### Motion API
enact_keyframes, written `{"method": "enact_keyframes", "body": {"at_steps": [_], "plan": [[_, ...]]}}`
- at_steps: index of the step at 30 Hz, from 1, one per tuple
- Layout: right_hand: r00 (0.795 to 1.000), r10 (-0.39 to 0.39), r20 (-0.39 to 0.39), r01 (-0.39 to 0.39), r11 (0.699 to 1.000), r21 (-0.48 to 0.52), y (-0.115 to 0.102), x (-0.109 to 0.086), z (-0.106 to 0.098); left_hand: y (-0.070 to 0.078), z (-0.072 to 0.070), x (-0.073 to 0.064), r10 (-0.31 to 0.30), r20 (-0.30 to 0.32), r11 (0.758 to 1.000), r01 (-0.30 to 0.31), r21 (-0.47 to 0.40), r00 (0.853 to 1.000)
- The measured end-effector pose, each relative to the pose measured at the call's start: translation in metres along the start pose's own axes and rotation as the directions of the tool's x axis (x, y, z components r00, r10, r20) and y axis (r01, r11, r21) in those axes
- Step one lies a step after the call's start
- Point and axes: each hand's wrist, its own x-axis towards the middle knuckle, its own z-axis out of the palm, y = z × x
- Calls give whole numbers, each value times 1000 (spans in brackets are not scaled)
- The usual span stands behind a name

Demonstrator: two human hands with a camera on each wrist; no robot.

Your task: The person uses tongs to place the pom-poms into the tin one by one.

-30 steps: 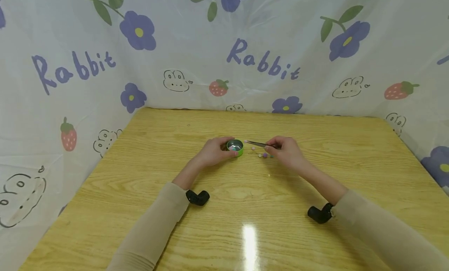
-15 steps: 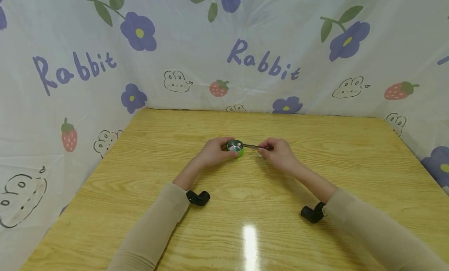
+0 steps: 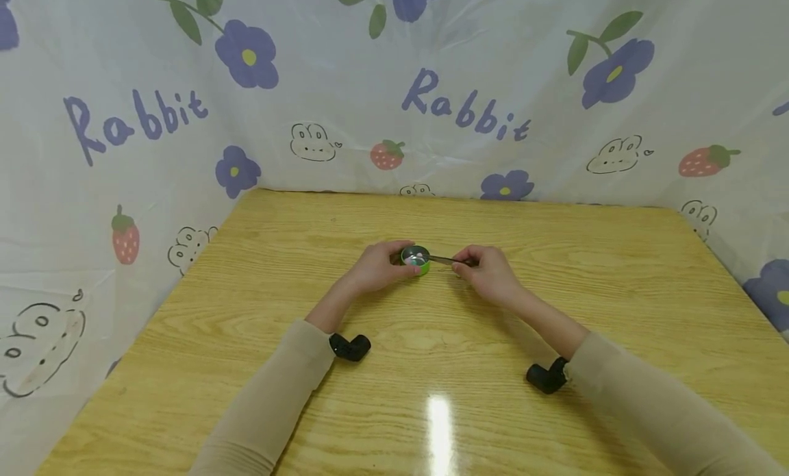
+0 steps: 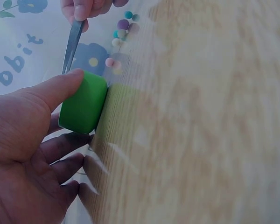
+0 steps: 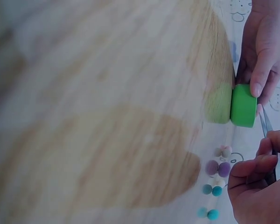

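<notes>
My left hand (image 3: 377,267) holds a small round green tin (image 4: 84,102) upright on the table, thumb on the near side and fingers round the far side. Its silvery inside shows in the head view, with small pale and teal balls in it. Between thumb and fingers, my right hand (image 3: 490,274) pinches a pair of dark metal tweezers (image 3: 444,259), tips at the tin's mouth. A small pale pink ball (image 5: 258,109) shows by the tips; whether they grip it I cannot tell. Right of the tin lie a purple ball (image 4: 123,24), a pink ball (image 4: 109,62) and several others.
The wood-grain table (image 3: 308,407) is glossy and reflects a bright light strip. A white printed cloth (image 3: 345,85) hangs behind it and at the left side. A black wrist mount (image 3: 350,347) sits at the left cuff, and another (image 3: 546,376) at the right.
My right hand has moved left with the tweezers, taking their tips from beside the tin to its mouth, along with a pale ball. The left hand has kept its hold on the tin.
</notes>
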Motion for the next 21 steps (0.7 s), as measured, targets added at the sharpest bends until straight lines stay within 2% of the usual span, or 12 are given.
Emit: {"method": "enact_keyframes", "body": {"at_steps": [12, 17, 21], "plan": [[1000, 11, 2, -11, 1000, -13, 1, -1, -1, 1, 1, 0, -21, -3, 1000, 21, 2, 1000], [1000, 12, -1, -12, 1000, 8, 3, -3, -5, 1, 1, 0, -17, -5, 1000, 17, 2, 1000], [999, 45, -5, -45, 998, 39, 5, -5, -11, 1, 1, 0, -10, -4, 1000, 10, 0, 1000]]}}
